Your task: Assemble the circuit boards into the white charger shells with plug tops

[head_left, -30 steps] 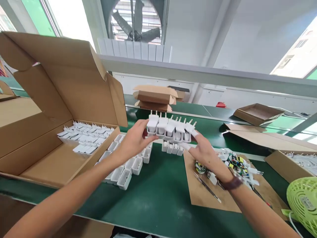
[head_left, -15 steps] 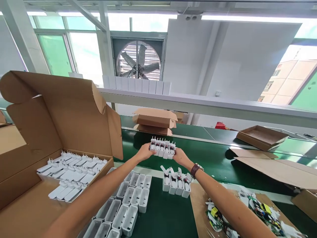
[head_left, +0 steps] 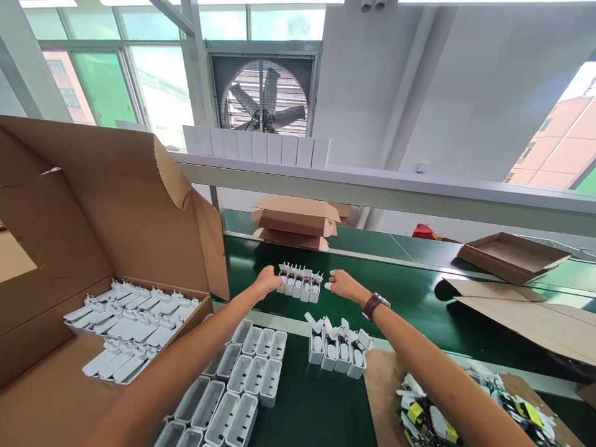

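A short row of white plastic housings (head_left: 299,284) with upright prongs and small parts inside stands on the green conveyor belt. My left hand (head_left: 267,281) is at the row's left end, fingers loosely bent and apart; whether they touch it I cannot tell. My right hand (head_left: 343,285) is a little clear of the right end, its thumb and forefinger apart, white covers on the fingertips. Nearer to me stands a second group of white housings (head_left: 338,351), with wiring inside and tilted lids. Left of it are rows of empty white cases (head_left: 239,379).
An open cardboard box (head_left: 116,167) at the left holds rows of white finished-looking units (head_left: 135,320). Circuit boards with wires (head_left: 433,416) lie on cardboard at the lower right. Flattened cartons (head_left: 293,220) and a shallow cardboard tray (head_left: 512,256) are beyond the belt.
Both hands held the row of housings by its ends earlier. Now the row is lower on the belt, and my right hand has let go and moved off to the right. The view has shifted slightly.
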Motion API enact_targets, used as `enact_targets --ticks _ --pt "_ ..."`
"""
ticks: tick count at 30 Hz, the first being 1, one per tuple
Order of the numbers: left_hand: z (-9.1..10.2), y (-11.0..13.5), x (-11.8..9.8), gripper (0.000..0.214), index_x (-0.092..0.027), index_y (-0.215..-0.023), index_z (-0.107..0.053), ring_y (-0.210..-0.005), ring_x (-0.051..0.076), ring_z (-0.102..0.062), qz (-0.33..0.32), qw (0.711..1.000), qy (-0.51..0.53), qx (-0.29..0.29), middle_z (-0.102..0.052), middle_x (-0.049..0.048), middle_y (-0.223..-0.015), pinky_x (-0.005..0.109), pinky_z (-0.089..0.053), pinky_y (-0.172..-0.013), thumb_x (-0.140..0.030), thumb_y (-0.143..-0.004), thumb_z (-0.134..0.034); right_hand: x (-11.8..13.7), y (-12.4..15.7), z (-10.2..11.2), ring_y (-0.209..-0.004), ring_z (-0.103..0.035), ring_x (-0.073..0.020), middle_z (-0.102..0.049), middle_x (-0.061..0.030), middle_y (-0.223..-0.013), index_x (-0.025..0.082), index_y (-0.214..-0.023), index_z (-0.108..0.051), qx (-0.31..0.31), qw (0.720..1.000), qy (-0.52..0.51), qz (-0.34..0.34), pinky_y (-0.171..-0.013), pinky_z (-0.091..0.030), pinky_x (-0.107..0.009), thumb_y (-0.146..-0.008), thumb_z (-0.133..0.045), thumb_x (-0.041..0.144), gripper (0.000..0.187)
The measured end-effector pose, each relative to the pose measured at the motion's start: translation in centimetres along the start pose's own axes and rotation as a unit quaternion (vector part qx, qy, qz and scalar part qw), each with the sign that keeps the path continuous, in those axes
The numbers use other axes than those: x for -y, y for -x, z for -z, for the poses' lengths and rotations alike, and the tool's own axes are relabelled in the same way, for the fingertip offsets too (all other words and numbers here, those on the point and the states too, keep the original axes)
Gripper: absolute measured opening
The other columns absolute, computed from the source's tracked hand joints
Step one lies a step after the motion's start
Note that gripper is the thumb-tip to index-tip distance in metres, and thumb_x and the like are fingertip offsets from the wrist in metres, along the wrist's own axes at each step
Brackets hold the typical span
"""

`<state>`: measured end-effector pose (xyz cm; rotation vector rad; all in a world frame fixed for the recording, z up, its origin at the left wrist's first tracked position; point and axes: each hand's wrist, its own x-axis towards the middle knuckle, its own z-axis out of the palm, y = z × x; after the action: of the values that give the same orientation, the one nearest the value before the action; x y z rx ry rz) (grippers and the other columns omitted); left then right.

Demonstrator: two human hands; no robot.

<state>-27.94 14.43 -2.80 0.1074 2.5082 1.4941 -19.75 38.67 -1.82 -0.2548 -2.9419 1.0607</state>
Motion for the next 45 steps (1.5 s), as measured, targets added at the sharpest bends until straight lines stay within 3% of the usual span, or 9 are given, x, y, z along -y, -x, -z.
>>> enact_targets --ticks 5,14,18,22,25,29,33,37,45 --pt "2.0 3.6 -2.3 0.042 -0.016 -0.133 -0.059 -0.124 0.029 -0.062 -0.063 0.994 0.083 -0.038 -0.061 0.0133 -0.14 0.051 -0.055 -0.103 -0.027 -0.095 -0.072 0.6 2.7 2.9 -0.111 -0.068 -0.0245 -0.066 -0.0097 -0.131 0.018 -0.128 -0.063 -0.044 0.999 -0.016 0.001 -0.095 -0.059 -0.047 -0.099 -0.067 0.035 0.033" --pt "6.8 16.0 -6.9 0.048 -0.016 -0.126 -0.064 -0.117 0.023 -0.068 -0.237 0.95 0.197 0.045 -0.072 0.0108 -0.123 0.043 -0.052 -0.108 -0.023 -0.082 -0.079 2.4 11.5 5.2 -0.113 -0.073 -0.0284 -0.077 -0.0106 -0.12 0.018 -0.121 -0.071 -0.129 0.988 -0.073 0.053 -0.105 -0.056 -0.045 -0.088 -0.068 0.024 0.034" --pt "10.3 21.8 -4.7 0.047 -0.02 -0.127 -0.066 -0.12 0.027 -0.066 -0.338 0.933 0.108 0.057 -0.07 0.0114 -0.13 0.045 -0.054 -0.105 -0.041 -0.086 -0.077 2.7 16.8 5.8 -0.112 -0.074 -0.0281 -0.077 -0.0106 -0.12 0.02 -0.126 -0.069 -0.138 0.983 -0.102 0.065 -0.103 -0.059 -0.044 -0.087 -0.068 0.032 0.041" --pt "11.5 25.5 0.7 0.048 -0.028 -0.132 -0.066 -0.123 0.03 -0.065 -0.338 0.926 -0.16 0.055 -0.067 0.0067 -0.138 0.045 -0.056 -0.103 -0.056 -0.092 -0.067 2.8 22.3 5.9 -0.113 -0.073 -0.0298 -0.078 -0.0086 -0.118 0.024 -0.124 -0.07 -0.134 0.984 -0.095 0.074 -0.097 -0.062 -0.044 -0.082 -0.068 0.038 0.044" --pt "11.6 26.4 4.2 0.049 -0.025 -0.128 -0.07 -0.128 0.035 -0.063 -0.325 0.898 -0.293 0.046 -0.069 0.0089 -0.138 0.049 -0.054 -0.107 -0.058 -0.092 -0.063 2.4 25.5 5.5 -0.11 -0.074 -0.0299 -0.078 -0.0084 -0.118 0.026 -0.122 -0.07 -0.124 0.988 -0.07 0.064 -0.084 -0.066 -0.04 -0.08 -0.065 0.041 0.045" --pt "11.5 27.2 5.8 0.051 -0.023 -0.133 -0.067 -0.131 0.035 -0.061 -0.335 0.881 -0.334 -0.002 -0.066 0.0104 -0.141 0.048 -0.055 -0.106 -0.056 -0.095 -0.061 1.2 27.9 4.7 -0.105 -0.075 -0.0309 -0.076 -0.0097 -0.121 0.026 -0.122 -0.068 -0.139 0.988 -0.026 0.06 -0.075 -0.066 -0.039 -0.08 -0.061 0.047 0.048" --pt "9.6 27.5 6.1 0.039 -0.023 -0.134 -0.064 -0.131 0.033 -0.06 -0.387 0.846 -0.364 0.05 -0.065 0.0113 -0.142 0.048 -0.053 -0.108 -0.037 -0.097 -0.063 0.7 29.4 3.9 -0.1 -0.076 -0.0303 -0.077 -0.0098 -0.119 0.025 -0.119 -0.07 -0.142 0.988 0.017 0.057 -0.083 -0.065 -0.043 -0.083 -0.057 0.051 0.046" --pt "6.0 25.9 7.3 0.028 -0.022 -0.119 -0.069 -0.132 0.035 -0.058 -0.405 0.81 -0.416 0.08 -0.066 0.0133 -0.138 0.051 -0.051 -0.107 -0.024 -0.091 -0.072 0.6 31.0 3.7 -0.117 -0.071 -0.0318 -0.072 -0.009 -0.133 0.026 -0.123 -0.07 -0.121 0.986 0.086 0.08 -0.101 -0.058 -0.046 -0.087 -0.052 0.041 0.043" --pt "2.3 21.9 8.1 0.007 -0.018 -0.091 -0.074 -0.13 0.04 -0.057 -0.407 0.81 -0.416 0.065 -0.069 0.0185 -0.127 0.055 -0.046 -0.108 -0.02 -0.085 -0.072 -3.7 33.0 5.1 -0.133 -0.061 -0.0339 -0.061 -0.0118 -0.148 0.023 -0.13 -0.066 -0.143 0.964 0.209 0.083 -0.108 -0.054 -0.052 -0.085 -0.05 0.027 0.048"
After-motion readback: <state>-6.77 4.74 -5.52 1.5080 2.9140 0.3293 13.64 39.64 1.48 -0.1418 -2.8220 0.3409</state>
